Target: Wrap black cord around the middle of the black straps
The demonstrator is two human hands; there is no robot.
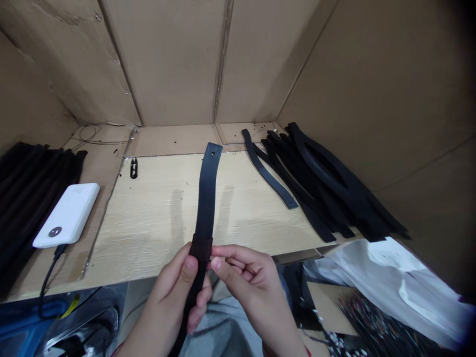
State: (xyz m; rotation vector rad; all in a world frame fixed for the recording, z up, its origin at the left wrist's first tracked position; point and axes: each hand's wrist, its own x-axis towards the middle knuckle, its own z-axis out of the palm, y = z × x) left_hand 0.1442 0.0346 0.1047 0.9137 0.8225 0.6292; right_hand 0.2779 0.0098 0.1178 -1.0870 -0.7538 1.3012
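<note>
A long black strap (207,198) with a small hole near its far end stands up in front of me, its lower part running down toward my lap. Around it sits a dark brown sleeve (201,248). My left hand (178,280) is wrapped round the strap just below the sleeve, thumb on top. At the sleeve's right edge, my right hand (249,277) has thumb and index finger pinched together. Whatever lies between those fingertips is too small to make out.
More black straps (316,183) lie heaped at the right, with one loose strap (269,173) beside them. Dark strips (33,198) are piled at the left under a cabled white power bank (67,215). Small black thread snips (134,168) lie near the back. Cardboard walls (171,59) enclose the table.
</note>
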